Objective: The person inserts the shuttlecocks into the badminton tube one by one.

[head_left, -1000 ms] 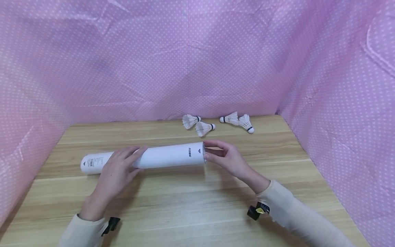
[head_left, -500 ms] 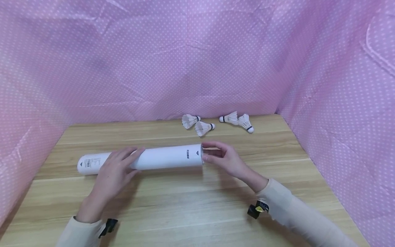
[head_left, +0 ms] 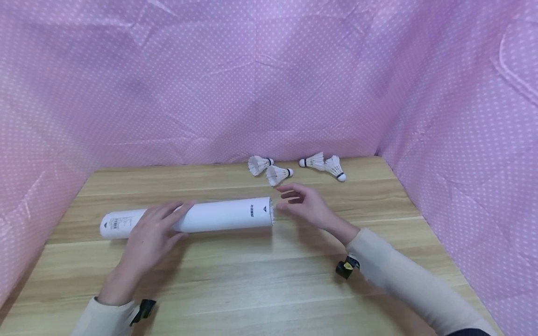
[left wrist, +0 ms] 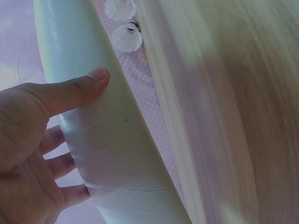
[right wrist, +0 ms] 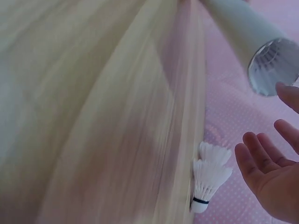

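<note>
A long white shuttlecock tube lies at a slight tilt across the middle of the table in the head view. My left hand grips it left of its middle; in the left wrist view the thumb lies across the tube and the other fingers go behind it. Feathers of a shuttlecock show inside the tube's open right end in the right wrist view. Just off that end, my right hand holds nothing, its fingers loosely bent and spread from the thumb.
Two shuttlecocks, one upper and one lower, lie at the back of the wooden table. Another pair, a left one and a right one, touches farther right. Pink dotted cloth surrounds the table's back and sides.
The tube and my left hand have shifted a little left. My right hand's fingers have come away from the tube's open end, leaving a small gap. The loose shuttlecocks stay put.
</note>
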`<state>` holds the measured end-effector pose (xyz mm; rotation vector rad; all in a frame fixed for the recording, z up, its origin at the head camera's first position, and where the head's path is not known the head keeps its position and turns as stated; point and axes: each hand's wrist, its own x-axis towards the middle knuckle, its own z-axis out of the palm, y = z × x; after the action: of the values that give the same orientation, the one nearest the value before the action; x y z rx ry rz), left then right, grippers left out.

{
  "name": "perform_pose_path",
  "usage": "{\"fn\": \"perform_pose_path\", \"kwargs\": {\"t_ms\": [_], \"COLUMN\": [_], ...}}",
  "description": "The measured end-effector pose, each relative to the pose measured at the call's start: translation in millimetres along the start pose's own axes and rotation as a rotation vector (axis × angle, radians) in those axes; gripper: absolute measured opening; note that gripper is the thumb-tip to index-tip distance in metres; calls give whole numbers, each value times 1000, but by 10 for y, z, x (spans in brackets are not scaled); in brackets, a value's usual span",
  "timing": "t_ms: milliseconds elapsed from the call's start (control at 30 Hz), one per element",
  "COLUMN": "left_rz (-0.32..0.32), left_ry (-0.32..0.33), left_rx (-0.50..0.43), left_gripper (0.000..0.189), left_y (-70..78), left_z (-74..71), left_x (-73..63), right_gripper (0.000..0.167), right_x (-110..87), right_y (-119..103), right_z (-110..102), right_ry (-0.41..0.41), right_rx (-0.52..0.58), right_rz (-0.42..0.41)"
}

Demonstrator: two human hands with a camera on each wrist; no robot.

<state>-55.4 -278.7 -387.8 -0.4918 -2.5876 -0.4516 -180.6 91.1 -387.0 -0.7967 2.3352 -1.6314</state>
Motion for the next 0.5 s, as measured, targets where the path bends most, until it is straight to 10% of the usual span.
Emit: {"fn": "perform_pose_path", "kwargs": {"t_ms": [500], "left_rz": [-21], "left_ry": [-1], "left_rx": [8], "left_gripper": [86], "left_y": [-38], "left_z": [-35], "left_x": [-45], "right_gripper": [50], "right_x": [442], "right_y": [8], "right_z": [7], "right_ry": [-173], "right_rx": [-907], "right_rz": [-303]}}
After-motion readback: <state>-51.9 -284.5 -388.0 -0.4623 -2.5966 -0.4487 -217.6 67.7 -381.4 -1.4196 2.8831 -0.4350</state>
